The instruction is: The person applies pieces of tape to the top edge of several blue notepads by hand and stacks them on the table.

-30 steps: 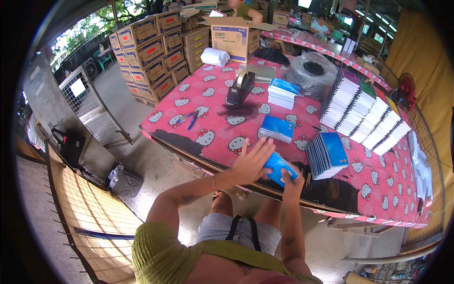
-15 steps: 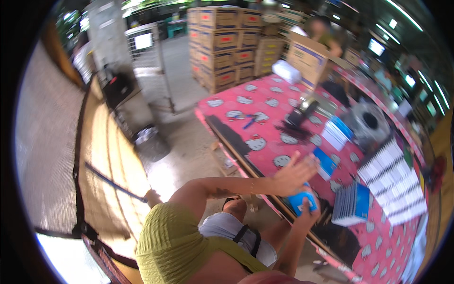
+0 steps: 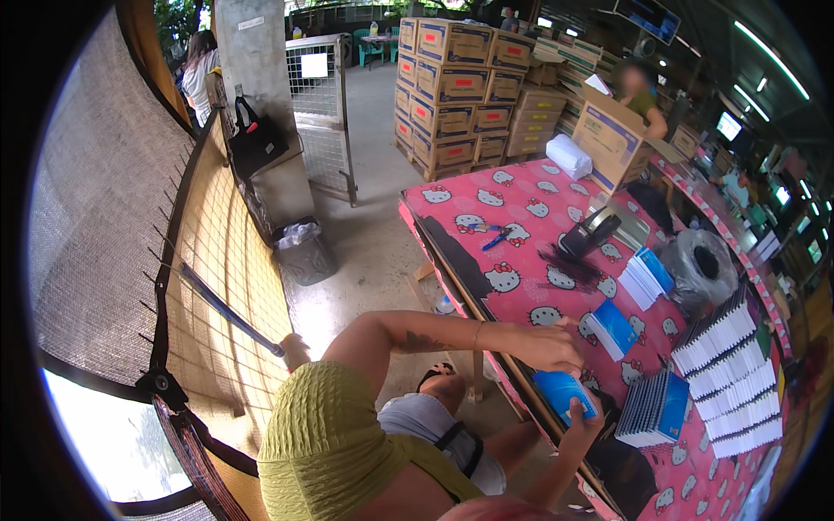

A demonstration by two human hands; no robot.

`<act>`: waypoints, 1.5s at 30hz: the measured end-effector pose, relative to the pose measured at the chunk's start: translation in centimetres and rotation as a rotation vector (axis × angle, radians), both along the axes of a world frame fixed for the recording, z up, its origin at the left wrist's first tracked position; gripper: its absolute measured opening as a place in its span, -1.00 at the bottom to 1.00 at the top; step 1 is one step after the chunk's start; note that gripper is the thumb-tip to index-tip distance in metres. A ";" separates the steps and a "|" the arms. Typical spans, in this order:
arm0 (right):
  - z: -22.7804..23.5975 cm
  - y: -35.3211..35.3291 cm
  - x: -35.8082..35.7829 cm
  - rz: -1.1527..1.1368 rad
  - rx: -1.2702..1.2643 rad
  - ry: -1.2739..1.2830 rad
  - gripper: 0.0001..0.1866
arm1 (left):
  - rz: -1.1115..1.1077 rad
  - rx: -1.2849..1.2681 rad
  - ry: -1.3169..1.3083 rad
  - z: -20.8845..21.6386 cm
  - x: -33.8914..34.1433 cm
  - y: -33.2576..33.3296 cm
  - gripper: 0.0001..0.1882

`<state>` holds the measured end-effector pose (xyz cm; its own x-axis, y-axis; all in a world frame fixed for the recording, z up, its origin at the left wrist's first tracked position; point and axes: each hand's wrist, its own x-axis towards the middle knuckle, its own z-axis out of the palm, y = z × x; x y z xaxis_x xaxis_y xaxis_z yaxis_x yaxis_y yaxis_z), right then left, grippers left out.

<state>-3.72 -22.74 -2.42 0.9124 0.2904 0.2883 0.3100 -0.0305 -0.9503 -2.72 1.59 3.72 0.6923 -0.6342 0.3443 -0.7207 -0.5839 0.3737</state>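
Observation:
My right hand [image 3: 580, 423] grips a blue-covered notebook [image 3: 556, 395] at its lower corner, the thumb lying on the cover. The notebook is tilted above the near edge of the table [image 3: 443, 195]. My left hand [image 3: 556, 346] is just above the notebook's far edge, its fingers bent and drawn together; whatever they pinch is hidden. Beyond my hands lie a few blue booklets [image 3: 612, 330]. To the right stands a row of blue-covered notebooks [image 3: 656, 408] with dark spiral bindings. Beside it are several stacks of bound white pages [image 3: 728, 373].
Farther along the table are blue-handled pliers [image 3: 495, 239], a black tool [image 3: 591, 233] beside thin dark strands, more booklets [image 3: 645, 278] and a plastic-wrapped roll [image 3: 699, 265]. At the far end, a person stands behind a carton [image 3: 608, 143]. Stacked cartons [image 3: 456, 95] rise beyond.
My left hand has gone from spread fingers over the notebook to bent, gathered fingers near its edge. More of the blue cover now shows in my right hand. The view has shifted slightly.

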 end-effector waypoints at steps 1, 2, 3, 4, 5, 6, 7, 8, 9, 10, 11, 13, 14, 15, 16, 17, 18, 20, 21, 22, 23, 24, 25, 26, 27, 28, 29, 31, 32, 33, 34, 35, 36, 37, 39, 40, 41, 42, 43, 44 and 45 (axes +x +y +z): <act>-0.1 0.0 0.0 0.001 -0.006 -0.008 -0.71 | 0.011 0.060 0.031 0.1 0.1 0.1 -0.84; -0.3 0.0 0.0 0.001 0.014 0.008 -0.71 | -0.003 -0.032 -0.014 -0.1 -0.1 -0.2 -0.83; -0.5 0.0 0.0 0.002 0.033 0.024 -0.71 | -0.017 -0.123 -0.059 -0.3 -0.4 -0.7 -0.82; -0.6 -0.1 0.0 0.003 0.053 0.040 -0.71 | -0.030 -0.214 -0.105 -0.4 -0.6 -1.1 -0.80; -0.4 0.2 -0.1 0.003 0.065 0.042 -0.71 | 0.015 -0.170 -0.082 -0.7 -0.5 -1.1 -0.79; -0.2 0.5 -0.3 0.004 0.077 0.045 -0.70 | 0.060 -0.126 -0.058 -0.9 -0.4 -1.0 -0.78; 0.0 0.8 -0.6 0.006 0.090 0.047 -0.70 | 0.105 -0.081 -0.035 -1.1 -0.3 -0.9 -0.76; 0.4 0.9 -0.8 -0.012 0.076 0.046 -0.69 | 0.081 -0.042 -0.009 -0.5 -0.4 -0.9 -0.74; 0.7 0.9 -1.0 -0.030 0.063 0.045 -0.69 | 0.056 -0.002 0.017 0.2 -0.3 -0.9 -0.72; 0.9 0.9 -1.1 -0.048 0.049 0.044 -0.68 | 0.031 0.038 0.043 0.7 -0.3 -0.9 -0.69; 0.6 0.8 -1.0 -0.042 0.079 0.044 -0.68 | 0.100 0.049 -0.140 0.4 -0.5 -1.1 -0.63; -0.1 0.5 -0.9 -0.036 0.138 0.044 -0.69 | 0.232 0.068 -0.505 -0.7 -1.2 -2.3 -0.49; 0.1 0.7 -1.1 -0.076 0.176 0.032 -0.69 | 0.225 0.067 -0.450 -1.7 -2.0 -3.0 -0.40; 0.7 1.1 -1.3 -0.127 0.203 0.016 -0.69 | 0.210 0.052 -0.395 -2.9 -3.2 -3.8 -0.30; 1.0 1.0 -1.7 -0.182 0.229 -0.001 -0.70 | 0.190 0.038 -0.340 -4.1 -4.4 -4.7 -0.20; 0.8 0.9 -2.0 -0.164 0.186 0.011 -0.69 | 0.196 0.084 -0.353 -5.6 -5.4 -5.0 -0.15; 0.4 1.3 -1.8 -0.148 0.159 0.014 -0.68 | 0.197 0.142 -0.380 -7.0 -5.9 -4.6 -0.10; -2.3 1.0 -1.0 -0.106 0.142 0.035 -0.70 | 0.277 0.162 -0.428 -4.0 -4.2 -5.1 -0.06; -1.9 0.9 -1.3 -0.116 0.117 0.063 -0.70 | 0.303 0.148 -0.442 -2.9 -2.7 -4.8 -0.06; -1.1 1.4 -1.5 -0.120 0.097 0.102 -0.70 | 0.334 0.141 -0.447 -2.2 -1.8 -4.7 -0.05; -0.6 1.6 -1.6 -0.127 0.068 0.140 -0.70 | 0.364 0.125 -0.451 -2.4 -1.5 -5.2 -0.05; -0.3 1.3 -1.2 -0.125 0.167 0.157 -0.71 | 0.273 0.114 -0.379 -3.0 -2.6 -5.3 -0.04; -0.4 0.6 -1.3 -0.136 0.167 0.171 -0.71 | 0.214 0.086 -0.366 -5.2 -3.9 -5.7 -0.04; -0.3 0.6 -1.3 -0.125 0.178 0.178 -0.72 | 0.173 0.072 -0.362 -8.1 -5.3 -5.6 -0.05; -0.5 0.2 -1.3 -0.138 0.182 0.186 -0.72 | 0.110 0.046 -0.354 -7.0 -5.8 -6.1 -0.06; -2.6 0.2 -0.6 -0.149 0.152 0.024 -0.72 | 0.275 0.385 -0.505 -5.4 -4.0 -6.4 -0.07; -2.2 0.7 -0.9 -0.133 0.119 0.069 -0.71 | 0.300 0.291 -0.489 -4.2 -2.3 -5.9 -0.06; -1.0 1.2 -0.8 -0.121 0.044 0.151 -0.70 | 0.335 0.089 -0.457 -3.1 -0.1 -6.5 -0.05; -2.3 0.2 -0.3 -0.052 0.288 0.162 -0.70 | 0.252 0.145 -0.451 -4.2 -1.2 -6.9 -0.05; -2.4 -0.2 -0.3 -0.074 0.267 0.150 -0.71 | 0.171 0.091 -0.398 -6.4 -2.8 -6.9 -0.06; -2.2 -0.2 0.1 -0.096 0.254 0.129 -0.72 | 0.088 0.044 -0.354 -9.0 -4.3 -6.8 -0.08; -2.0 0.1 0.4 -0.110 0.248 0.105 -0.73 | 0.012 0.005 -0.314 -10.1 -4.9 -6.5 -0.09; -2.5 0.2 0.3 -0.137 0.186 0.025 -0.75 | 0.082 0.107 -0.274 -8.1 -4.4 -7.0 -0.10; -2.9 0.1 0.7 -0.112 0.131 0.013 -0.75 | 0.152 0.098 -0.334 -6.4 -2.6 -7.1 -0.10; -3.2 0.3 1.5 -0.057 0.023 0.010 -0.74 | 0.298 0.081 -0.436 -4.5 -0.4 -7.4 -0.10; -3.3 0.5 2.0 -0.106 0.016 -0.038 -0.74 | 0.257 0.096 -0.391 -4.7 -1.3 -7.3 -0.12; -3.1 0.4 2.0 -0.112 0.033 -0.025 -0.74 | 0.202 0.080 -0.369 -6.5 -2.5 -7.0 -0.14; -2.9 0.5 2.1 -0.116 0.058 -0.018 -0.74 | 0.147 0.071 -0.355 -9.1 -3.8 -6.7 -0.16; -2.6 0.4 2.4 -0.122 0.079 -0.016 -0.74 | 0.091 0.057 -0.343 -10.5 -4.4 -6.7 -0.17; -2.5 -0.1 2.8 -0.082 -0.011 -0.183 -0.72 | 0.130 0.184 -0.243 -8.8 -3.8 -7.3 -0.18; -3.0 0.0 3.2 -0.072 -0.016 -0.128 -0.72 | 0.173 0.171 -0.303 -7.3 -2.6 -7.3 -0.16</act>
<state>-0.48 -22.78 -5.42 0.8872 0.2309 0.3994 0.4250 -0.0721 -0.9023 -5.29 -5.70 -3.57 0.6772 -0.5830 0.4489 -0.6689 -0.7419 0.0454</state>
